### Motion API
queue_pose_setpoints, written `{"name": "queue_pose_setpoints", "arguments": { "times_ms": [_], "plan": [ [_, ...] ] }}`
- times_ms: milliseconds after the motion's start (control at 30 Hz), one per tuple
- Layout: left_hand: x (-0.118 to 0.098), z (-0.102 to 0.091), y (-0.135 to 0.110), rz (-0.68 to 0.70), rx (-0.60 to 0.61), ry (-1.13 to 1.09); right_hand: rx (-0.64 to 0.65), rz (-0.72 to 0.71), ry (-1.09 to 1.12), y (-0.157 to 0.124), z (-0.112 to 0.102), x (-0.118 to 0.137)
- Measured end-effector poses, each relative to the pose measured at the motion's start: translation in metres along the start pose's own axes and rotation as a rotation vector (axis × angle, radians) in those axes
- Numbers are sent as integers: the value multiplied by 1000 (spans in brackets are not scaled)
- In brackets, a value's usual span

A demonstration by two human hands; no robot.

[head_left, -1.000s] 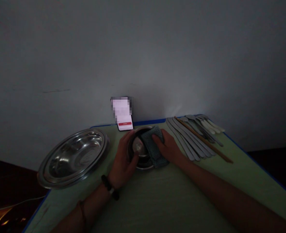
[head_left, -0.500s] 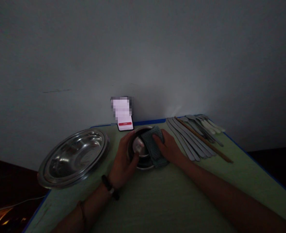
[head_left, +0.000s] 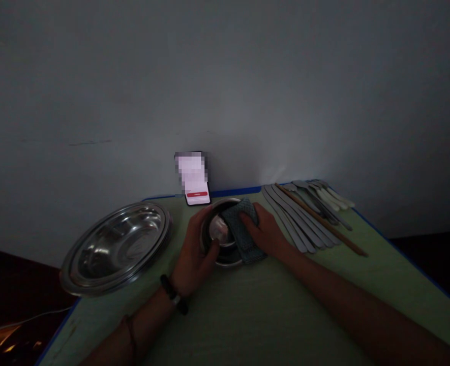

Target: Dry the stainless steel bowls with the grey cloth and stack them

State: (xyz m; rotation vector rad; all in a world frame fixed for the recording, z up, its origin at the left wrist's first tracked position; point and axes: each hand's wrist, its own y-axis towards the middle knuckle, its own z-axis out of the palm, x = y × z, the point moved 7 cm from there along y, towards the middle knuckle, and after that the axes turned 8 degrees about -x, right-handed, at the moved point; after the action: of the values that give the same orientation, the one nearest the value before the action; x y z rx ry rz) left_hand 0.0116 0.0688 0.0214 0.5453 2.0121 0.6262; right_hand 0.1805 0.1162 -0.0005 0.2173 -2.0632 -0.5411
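A small steel bowl (head_left: 220, 235) stands on the pale green table (head_left: 247, 315), a little beyond its middle. My left hand (head_left: 192, 254) is wrapped round the bowl's left rim, thumb at the near edge. A grey-blue cloth (head_left: 239, 227) hangs over the bowl's right side and reaches inside it. My right hand (head_left: 266, 234) presses on the cloth with closed fingers. A dark bead bracelet sits on my left wrist.
A large shallow steel basin (head_left: 116, 246) lies at the table's left edge. A lit phone (head_left: 194, 178) leans against the wall behind the bowl. Several metal utensils (head_left: 301, 216) and a wooden stick (head_left: 324, 223) lie in a row at the right. A blue border runs along the table's edges.
My right hand and the cloth have shifted slightly over the bowl's right side. My left hand has stayed on the rim.
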Motion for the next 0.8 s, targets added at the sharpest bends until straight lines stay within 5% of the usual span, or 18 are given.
{"name": "queue_pose_setpoints", "arguments": {
  "times_ms": [800],
  "plan": [
    [-6,0,2,5,2,-15,-5,7,3,0,0,-2]
  ]
}}
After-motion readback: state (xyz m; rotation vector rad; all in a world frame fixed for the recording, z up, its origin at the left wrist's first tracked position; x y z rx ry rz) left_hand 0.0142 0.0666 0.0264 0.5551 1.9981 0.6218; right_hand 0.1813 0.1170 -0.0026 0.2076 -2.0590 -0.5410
